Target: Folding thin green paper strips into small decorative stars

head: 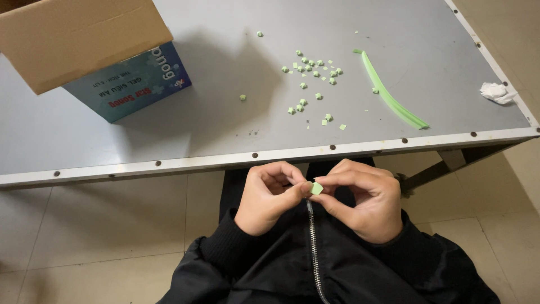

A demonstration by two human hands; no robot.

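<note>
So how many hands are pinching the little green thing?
2: the left hand and the right hand meet below the table edge, both pinching the green paper piece.

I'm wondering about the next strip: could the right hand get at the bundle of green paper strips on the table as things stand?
Probably yes: the green paper strips lie uncovered on the right hand's side, though it now pinches a small green piece.

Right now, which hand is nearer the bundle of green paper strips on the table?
Right. The right hand sits below the table edge, almost under the green paper strips. The left hand is further left, across the small green piece both hands pinch.
</note>
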